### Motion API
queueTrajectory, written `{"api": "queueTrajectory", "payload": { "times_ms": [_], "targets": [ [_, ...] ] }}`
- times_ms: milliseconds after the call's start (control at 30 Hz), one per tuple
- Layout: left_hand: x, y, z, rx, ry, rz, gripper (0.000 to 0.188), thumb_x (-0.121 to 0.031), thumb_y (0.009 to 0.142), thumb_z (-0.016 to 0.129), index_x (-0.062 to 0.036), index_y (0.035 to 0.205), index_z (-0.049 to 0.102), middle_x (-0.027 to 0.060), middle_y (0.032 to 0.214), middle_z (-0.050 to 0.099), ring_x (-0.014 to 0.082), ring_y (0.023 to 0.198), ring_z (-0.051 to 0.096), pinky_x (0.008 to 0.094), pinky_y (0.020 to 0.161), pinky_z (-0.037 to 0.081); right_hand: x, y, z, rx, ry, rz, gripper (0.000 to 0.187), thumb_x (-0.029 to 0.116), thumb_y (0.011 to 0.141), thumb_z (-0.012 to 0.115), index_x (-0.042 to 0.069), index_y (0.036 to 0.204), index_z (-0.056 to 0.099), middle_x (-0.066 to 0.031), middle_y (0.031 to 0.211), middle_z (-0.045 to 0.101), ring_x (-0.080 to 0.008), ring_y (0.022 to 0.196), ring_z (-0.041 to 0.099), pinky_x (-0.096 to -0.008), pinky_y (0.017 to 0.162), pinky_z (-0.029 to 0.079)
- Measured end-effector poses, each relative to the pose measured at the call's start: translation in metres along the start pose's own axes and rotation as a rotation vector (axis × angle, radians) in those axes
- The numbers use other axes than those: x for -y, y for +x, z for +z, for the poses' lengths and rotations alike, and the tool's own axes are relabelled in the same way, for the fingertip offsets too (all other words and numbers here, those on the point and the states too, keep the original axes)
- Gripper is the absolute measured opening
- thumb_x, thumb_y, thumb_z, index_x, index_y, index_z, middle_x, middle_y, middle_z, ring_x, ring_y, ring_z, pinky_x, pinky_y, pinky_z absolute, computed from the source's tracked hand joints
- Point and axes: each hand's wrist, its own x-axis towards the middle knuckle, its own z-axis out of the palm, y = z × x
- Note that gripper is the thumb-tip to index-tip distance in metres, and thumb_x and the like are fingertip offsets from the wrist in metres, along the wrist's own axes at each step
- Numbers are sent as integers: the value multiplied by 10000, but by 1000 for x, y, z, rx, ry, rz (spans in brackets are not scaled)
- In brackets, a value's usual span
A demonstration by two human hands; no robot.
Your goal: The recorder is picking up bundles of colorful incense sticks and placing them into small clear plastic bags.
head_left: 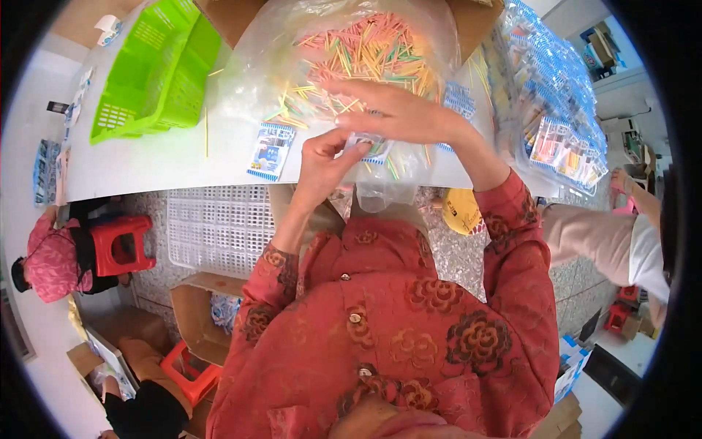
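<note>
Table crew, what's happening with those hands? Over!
Left hand: pinching blue-and-white packet. Right hand: stretched above, grip unclear, blocking part of packet. Coloured sticks: piled beyond, on clear plastic.

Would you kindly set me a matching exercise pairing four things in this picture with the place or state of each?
1. Green basket
2. Coloured sticks
3. White crate
4. Left hand

A. Heaped on clear plastic
B. Thumb on a small packet
C. Lower than the table edge
D. Standing on the table's left side

Pairs: 1-D, 2-A, 3-C, 4-B
</note>
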Motion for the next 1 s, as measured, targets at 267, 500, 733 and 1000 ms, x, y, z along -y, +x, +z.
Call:
{"api": "queueTrajectory", "payload": {
  "times_ms": [267, 500, 733, 1000],
  "targets": [
    [-3, 5, -1, -184, -233, -40, 149, -98, 876, 593, 8, 969, 640, 10, 811, 641, 43, 683, 555, 196, 635, 454, -20, -23, 11, -311, 563, 137, 387, 151, 887, 570, 37, 1241, 464, -61, 1049, 567, -101, 966, 535, -246, 830, 438],
    [0, 2, 13, -246, -77, 74, 154, -98, 889, 574, 16, 976, 629, 21, 835, 625, 59, 755, 544, 210, 659, 456, -28, -45, 53, -561, 389, 105, 170, 98, 831, 630, -27, 945, 608, -50, 834, 606, -91, 758, 562, -252, 699, 466],
    [0, -4, 20, -169, -136, 3, 110, -25, 856, 591, 34, 944, 618, 22, 864, 589, 67, 725, 538, 214, 671, 465, -26, -72, 63, -568, 266, 123, 110, 82, 848, 591, -26, 871, 583, -86, 755, 572, -157, 672, 541, -257, 634, 434],
    [10, 0, 34, -102, 25, 109, 122, 6, 819, 618, 14, 940, 629, 36, 876, 618, 86, 801, 558, 229, 755, 461, -38, -111, 56, -841, 313, 292, 109, 103, 903, 521, 7, 870, 560, 20, 685, 474, -53, 639, 422, -221, 564, 362]
  ]
}}
